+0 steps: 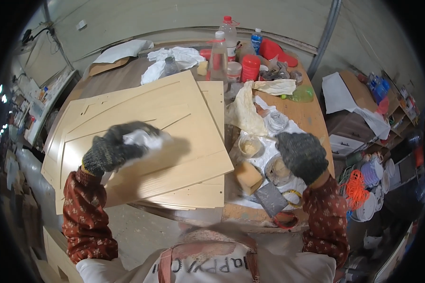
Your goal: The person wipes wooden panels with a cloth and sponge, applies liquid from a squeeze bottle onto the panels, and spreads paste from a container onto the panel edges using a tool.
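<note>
Head view: my left grip (pixel 115 147) grasps a blurred white cloth (pixel 146 140) over the cream panel (pixel 200 153) beneath it, while my right grip (pixel 303 156), whose closure I cannot tell, is beside a round container (pixel 275 172) to its left.

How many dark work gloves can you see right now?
2. One is on the left hand, which holds a white wad over the top beige panel; the other is on the right hand, at the right side of the table. More could be hidden.
</note>
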